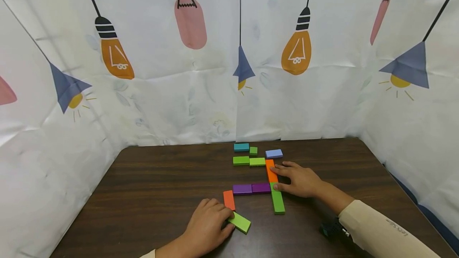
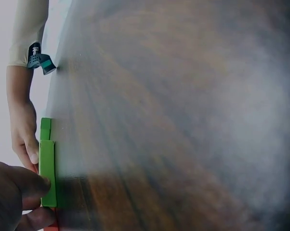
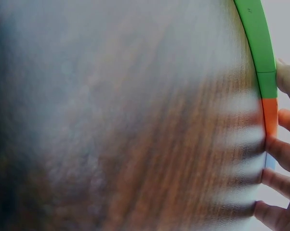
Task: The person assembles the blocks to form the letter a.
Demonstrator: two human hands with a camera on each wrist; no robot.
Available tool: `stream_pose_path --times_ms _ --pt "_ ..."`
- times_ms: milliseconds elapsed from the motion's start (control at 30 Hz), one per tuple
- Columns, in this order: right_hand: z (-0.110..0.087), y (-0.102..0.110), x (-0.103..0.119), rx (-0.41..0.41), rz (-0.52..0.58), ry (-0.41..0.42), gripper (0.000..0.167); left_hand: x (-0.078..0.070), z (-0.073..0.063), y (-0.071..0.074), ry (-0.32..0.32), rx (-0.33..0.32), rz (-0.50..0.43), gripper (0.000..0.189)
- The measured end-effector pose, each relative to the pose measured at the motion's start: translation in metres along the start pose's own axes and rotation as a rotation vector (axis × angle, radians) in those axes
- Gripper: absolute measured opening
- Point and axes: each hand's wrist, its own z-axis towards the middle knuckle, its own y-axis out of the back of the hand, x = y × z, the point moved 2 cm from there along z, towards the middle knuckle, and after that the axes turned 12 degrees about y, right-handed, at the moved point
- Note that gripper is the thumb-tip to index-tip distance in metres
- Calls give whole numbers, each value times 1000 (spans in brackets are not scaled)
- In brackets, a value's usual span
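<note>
Near the table's front, my left hand [image 1: 206,225] pinches a lime-green block [image 1: 240,222] between thumb and fingers. The block slants, one end by the near end of an orange-red block [image 1: 229,200]. In the left wrist view the thumb and a fingertip meet that same lime-green block [image 2: 47,173]. My right hand [image 1: 299,179] has its fingers spread over the right-hand column. Its thumb touches the green block [image 1: 277,202], and a fingertip rests on the orange block [image 1: 271,170]. In the right wrist view its fingers [image 3: 280,155] reach along the orange block's side.
Two purple blocks [image 1: 252,188] lie end to end between the orange-red block and the right-hand column. Farther back are two lime-green blocks [image 1: 249,161], a teal block [image 1: 241,147], a small green block [image 1: 253,151] and a light-blue block [image 1: 274,153]. A printed curtain [image 1: 222,102] surrounds the dark wooden table [image 1: 161,178].
</note>
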Motion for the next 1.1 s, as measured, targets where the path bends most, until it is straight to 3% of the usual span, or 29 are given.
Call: stream_pose_path --times_ms 633,733,900,1100 --pt "0 3 3 5 8 -18 74 -2 2 2 17 0 3 19" --pt "0 3 3 3 12 -10 74 1 3 7 -24 19 -31 18" --pt "0 2 2 -1 3 -3 73 8 2 12 -160 80 -98 23" --pt "0 2 2 -6 12 4 74 15 -1 10 -257 134 -77 30"
